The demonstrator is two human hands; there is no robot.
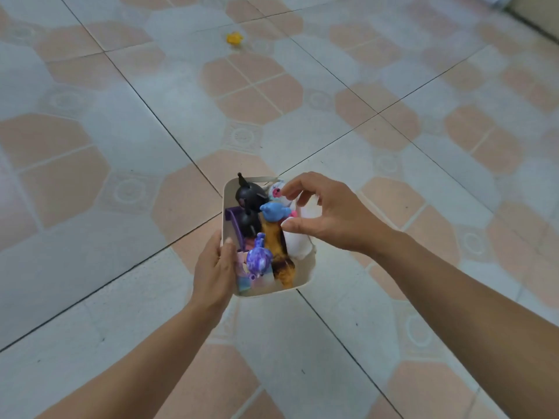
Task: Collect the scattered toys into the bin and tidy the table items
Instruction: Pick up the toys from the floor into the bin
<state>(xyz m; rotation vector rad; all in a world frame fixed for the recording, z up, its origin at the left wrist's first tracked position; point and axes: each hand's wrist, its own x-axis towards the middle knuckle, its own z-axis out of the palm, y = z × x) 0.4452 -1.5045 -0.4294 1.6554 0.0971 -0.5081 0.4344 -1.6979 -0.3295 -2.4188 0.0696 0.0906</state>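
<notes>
We grip the left wall of the white rounded plastic bin point(307, 269) with our left hand point(213, 267), thumb hooked over the rim. Inside, a black horned figure point(248, 195) fills the far left corner and a white plush with a pink snout point(276, 191) the far right. A small blue bear point(272, 211), a speckled purple figure point(257, 258) and an orange-brown furry toy point(282, 269) lie nearer us. Our right hand point(329, 213) hovers over the right edge, fingers loosely spread, holding nothing. A small yellow toy point(234, 38) lies well apart on the tiled floor point(151, 131).
</notes>
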